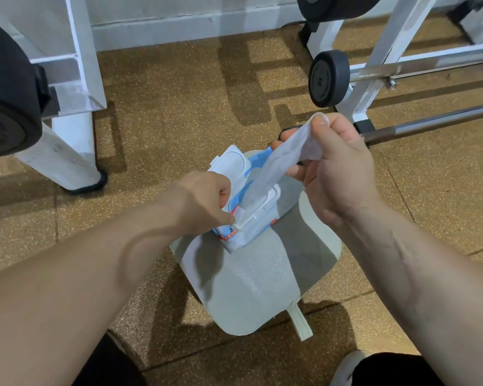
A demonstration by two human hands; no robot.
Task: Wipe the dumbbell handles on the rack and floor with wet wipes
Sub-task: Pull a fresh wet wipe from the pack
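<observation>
Two white racks (76, 79) are framing the speckled cork-coloured floor (173, 101), each carrying dark dumbbells, so the handles to be cleaned are sitting within reach on either side; one small dumbbell (328, 78) is resting on the right-hand rack's rail, its handle not yet touched by any wipe. Between the racks a grey padded mat (257, 288) is lying flat, apparently serving as a clean base for the supplies. On its far end the wet wipes pack (243, 218) is sitting with its flip lid (230, 161) standing open. The left hand (207, 201) is pressing down on the pack's near-left edge, fingers curled and closed against it, probably so the pack is not lifting while a sheet is being drawn. The right hand (332, 168) is raised above and to the right, thumb and fingers (319, 121) pinching tight on the top of a wet wipe (276, 162), which is stretching taut down to the opening, its lower end still inside. I judge the task to be only beginning.
</observation>
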